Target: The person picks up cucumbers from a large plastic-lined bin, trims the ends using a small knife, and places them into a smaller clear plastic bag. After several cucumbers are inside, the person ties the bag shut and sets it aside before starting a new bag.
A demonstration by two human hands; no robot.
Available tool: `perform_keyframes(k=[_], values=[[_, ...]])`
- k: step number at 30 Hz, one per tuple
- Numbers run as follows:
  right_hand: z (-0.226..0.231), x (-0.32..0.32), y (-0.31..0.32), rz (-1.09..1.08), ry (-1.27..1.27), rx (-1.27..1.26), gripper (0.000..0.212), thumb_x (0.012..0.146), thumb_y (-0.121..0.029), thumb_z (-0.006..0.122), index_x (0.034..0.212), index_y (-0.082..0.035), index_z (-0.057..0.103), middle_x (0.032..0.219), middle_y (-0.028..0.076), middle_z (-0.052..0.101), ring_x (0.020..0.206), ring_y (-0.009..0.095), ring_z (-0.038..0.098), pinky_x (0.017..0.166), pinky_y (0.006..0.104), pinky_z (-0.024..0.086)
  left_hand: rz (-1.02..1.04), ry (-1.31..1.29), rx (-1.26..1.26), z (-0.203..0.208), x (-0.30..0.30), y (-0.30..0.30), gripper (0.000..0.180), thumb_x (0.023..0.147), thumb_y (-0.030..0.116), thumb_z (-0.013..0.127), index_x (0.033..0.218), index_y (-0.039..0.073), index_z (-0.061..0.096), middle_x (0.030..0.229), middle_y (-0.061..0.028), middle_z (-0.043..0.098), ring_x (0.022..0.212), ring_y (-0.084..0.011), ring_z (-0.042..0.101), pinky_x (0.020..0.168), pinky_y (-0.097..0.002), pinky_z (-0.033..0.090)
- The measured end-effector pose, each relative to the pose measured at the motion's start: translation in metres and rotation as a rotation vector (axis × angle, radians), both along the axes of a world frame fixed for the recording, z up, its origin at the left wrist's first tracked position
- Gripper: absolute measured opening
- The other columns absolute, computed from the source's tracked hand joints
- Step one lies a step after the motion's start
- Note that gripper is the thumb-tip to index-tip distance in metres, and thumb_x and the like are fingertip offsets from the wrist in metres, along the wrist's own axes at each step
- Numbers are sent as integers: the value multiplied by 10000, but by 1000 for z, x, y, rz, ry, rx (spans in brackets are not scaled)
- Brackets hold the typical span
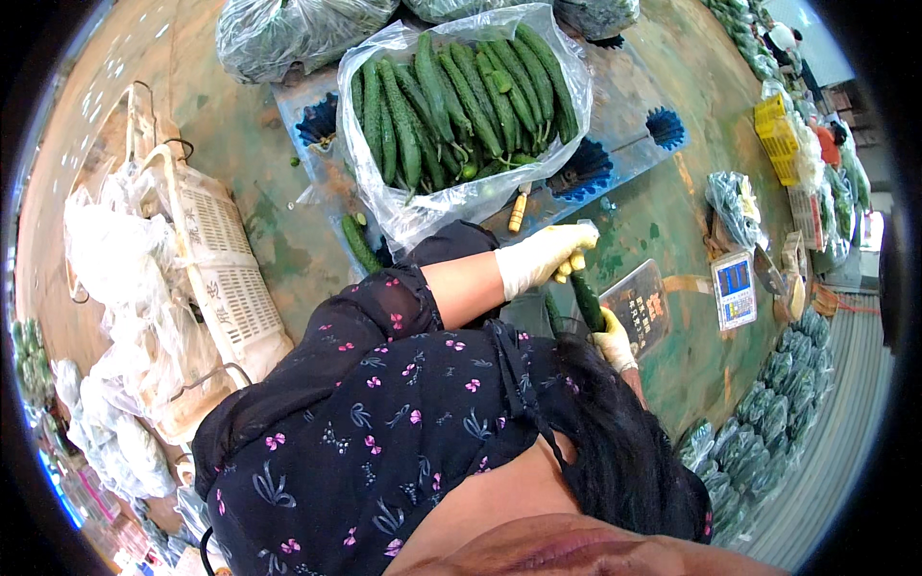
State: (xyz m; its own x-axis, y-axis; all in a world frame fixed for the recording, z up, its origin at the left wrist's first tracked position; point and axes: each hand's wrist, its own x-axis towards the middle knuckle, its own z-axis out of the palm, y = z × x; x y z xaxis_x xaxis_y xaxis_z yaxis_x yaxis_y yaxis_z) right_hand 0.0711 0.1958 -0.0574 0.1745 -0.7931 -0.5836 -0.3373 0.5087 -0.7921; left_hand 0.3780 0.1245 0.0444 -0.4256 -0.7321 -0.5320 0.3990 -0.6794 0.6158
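Note:
A dark green cucumber (586, 300) is held between my two hands over my lap. My left hand (555, 253), in a pale yellow glove, is closed at its upper end. My right hand (615, 342), gloved alike, grips the lower end; long dark hair hides part of that arm. Beyond my hands sits a clear-plastic-lined container (384, 213) packed with cucumbers (466, 96) lying side by side. A knife with a wooden handle (519, 211) rests against its near edge. Another cucumber (359, 242) lies near my left knee.
A cream plastic crate (216, 259) with clear bags (125, 278) stands at left. Stuffed plastic bags (298, 36) lie at the back. To the right are a dark printed board (636, 305), a scale (735, 290), a yellow crate (774, 139) and rows of bagged produce (768, 413).

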Motion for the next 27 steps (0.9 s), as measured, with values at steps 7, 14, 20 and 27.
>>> perform_keyframes(k=[7,14,20,27], values=[[-11,27,2,49,-63,168,634,586,116,543,1207,-10,501,1053,44,587,986,173,537,875,282,422,-29,56,-53,2,-2,8,277,819,338,587,1045,178,577,607,8,507,456,-99,407,423,-253,321],[12,-13,10,-100,34,-27,664,538,125,518,1187,-20,514,1072,28,576,959,175,544,816,271,441,-38,85,6,9,0,9,213,801,315,570,917,136,570,611,-39,533,456,-130,443,407,-290,374],[40,10,-15,-209,-15,-306,498,630,73,551,1118,-29,546,932,8,580,848,136,538,771,268,444,-172,70,-29,6,10,-7,445,810,475,583,1133,181,494,764,-70,580,524,-111,450,482,-242,377],[63,29,1,-324,-309,-286,583,614,106,597,1175,-39,534,1078,43,589,998,164,539,891,293,422,-169,161,39,9,1,-11,374,805,444,615,1065,192,524,732,-59,576,500,-106,448,477,-243,376]])
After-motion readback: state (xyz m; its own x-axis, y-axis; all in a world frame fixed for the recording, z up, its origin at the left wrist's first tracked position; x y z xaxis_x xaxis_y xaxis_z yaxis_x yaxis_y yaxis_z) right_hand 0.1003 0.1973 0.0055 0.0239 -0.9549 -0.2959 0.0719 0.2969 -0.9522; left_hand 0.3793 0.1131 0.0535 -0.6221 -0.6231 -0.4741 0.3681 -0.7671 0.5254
